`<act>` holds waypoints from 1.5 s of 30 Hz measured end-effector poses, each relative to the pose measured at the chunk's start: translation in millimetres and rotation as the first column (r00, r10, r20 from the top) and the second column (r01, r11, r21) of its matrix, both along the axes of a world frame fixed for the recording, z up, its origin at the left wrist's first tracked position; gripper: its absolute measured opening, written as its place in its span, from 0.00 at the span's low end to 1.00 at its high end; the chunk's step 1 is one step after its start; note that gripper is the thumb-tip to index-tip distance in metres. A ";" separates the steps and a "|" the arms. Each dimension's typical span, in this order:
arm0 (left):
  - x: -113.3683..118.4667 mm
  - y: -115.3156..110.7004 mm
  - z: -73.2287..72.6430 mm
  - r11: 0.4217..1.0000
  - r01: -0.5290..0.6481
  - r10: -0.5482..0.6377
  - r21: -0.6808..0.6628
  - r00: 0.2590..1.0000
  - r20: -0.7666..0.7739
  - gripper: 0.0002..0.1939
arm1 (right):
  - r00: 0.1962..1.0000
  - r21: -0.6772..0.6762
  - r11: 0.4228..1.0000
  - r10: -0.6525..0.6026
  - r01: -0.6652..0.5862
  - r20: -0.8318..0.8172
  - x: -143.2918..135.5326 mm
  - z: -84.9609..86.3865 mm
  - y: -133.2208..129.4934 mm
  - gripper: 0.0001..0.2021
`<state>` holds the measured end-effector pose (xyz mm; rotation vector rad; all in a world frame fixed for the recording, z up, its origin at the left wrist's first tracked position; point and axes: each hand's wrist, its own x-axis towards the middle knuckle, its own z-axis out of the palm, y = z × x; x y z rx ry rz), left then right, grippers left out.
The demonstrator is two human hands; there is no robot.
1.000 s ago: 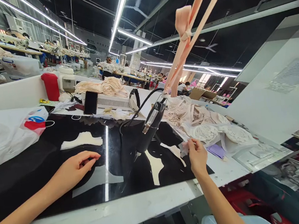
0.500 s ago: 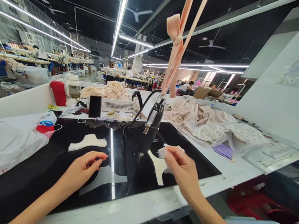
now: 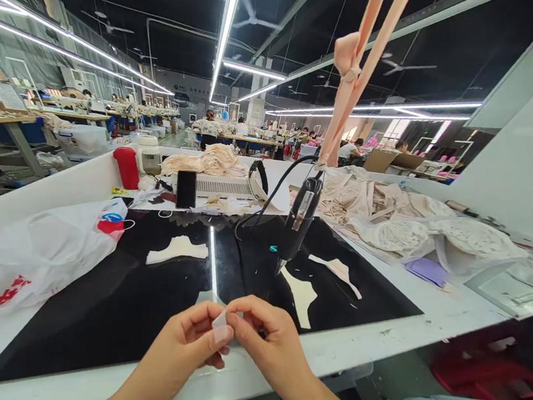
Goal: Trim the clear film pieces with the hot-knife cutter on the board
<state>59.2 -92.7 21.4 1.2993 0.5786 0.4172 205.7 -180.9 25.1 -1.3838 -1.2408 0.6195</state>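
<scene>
Near the front edge of the black board (image 3: 115, 307), my left hand (image 3: 198, 336) and my right hand (image 3: 256, 323) meet, both pinching a small translucent white piece (image 3: 220, 324). Behind them a grey translucent shape (image 3: 205, 296) is partly hidden. A cream cut piece (image 3: 177, 249) lies at the back left of the board. To the right of my hands lie another cream piece (image 3: 302, 295) and a thin pale curved piece (image 3: 341, 271). The black handheld tool (image 3: 304, 212) hangs tip down from peach straps (image 3: 346, 78), just above the board.
A white plastic bag (image 3: 51, 250) covers the left side. Behind the board stand a phone (image 3: 186, 189), a red container (image 3: 127, 168) and a white vented box (image 3: 224, 186) with fabric on top. Lace garments (image 3: 393, 211) and a purple pad (image 3: 427, 271) lie right.
My hands have come together. The small white piece has moved left with my right hand, and my left hand now grips it too. The view has shifted, so the surroundings appear farther right.
</scene>
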 end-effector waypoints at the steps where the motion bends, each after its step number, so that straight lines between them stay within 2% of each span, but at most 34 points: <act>1: -1.2 0.1 -0.3 0.998 -0.010 0.010 -0.056 1.000 0.005 0.25 | 1.000 0.005 1.000 0.000 0.000 -0.012 -0.5 0.2 0.2 0.12; 4: -4.2 -0.6 -2.2 0.981 -0.027 0.034 -0.191 0.999 0.033 0.26 | 0.998 -0.007 1.000 0.010 -0.010 -0.059 -2.4 -2.0 1.6 0.13; 8: -6.8 -1.0 -5.2 0.967 -0.040 0.056 -0.250 0.997 0.058 0.26 | 0.993 -0.053 0.998 0.022 -0.028 -0.112 -5.6 -7.2 3.4 0.14; 13: -10.1 3.0 -4.3 0.972 -0.075 0.089 -0.221 0.995 0.054 0.25 | 0.975 -0.071 0.993 0.077 -0.094 -0.210 -3.5 -7.2 3.3 0.16; 20: -24.2 15.7 -6.1 0.969 -0.205 0.208 -0.140 0.978 0.006 0.23 | 0.935 -0.179 0.967 0.113 -0.182 -0.337 8.9 -7.2 2.3 0.19; 25: -31.0 24.4 -8.3 0.955 -0.262 0.266 -0.138 0.964 0.007 0.23 | 0.926 -0.249 0.953 0.069 -0.171 -0.370 13.9 -10.2 -0.9 0.21; 33: -29.5 26.0 -4.3 0.944 -0.298 0.303 -0.143 0.953 0.013 0.24 | 0.906 -0.253 0.953 0.049 -0.168 -0.419 19.5 -17.2 -2.3 0.21; 45: -28.9 24.0 2.6 0.933 -0.331 0.330 -0.139 0.943 -0.030 0.26 | 0.904 -0.238 0.961 0.025 -0.139 -0.426 23.1 -16.9 -2.9 0.22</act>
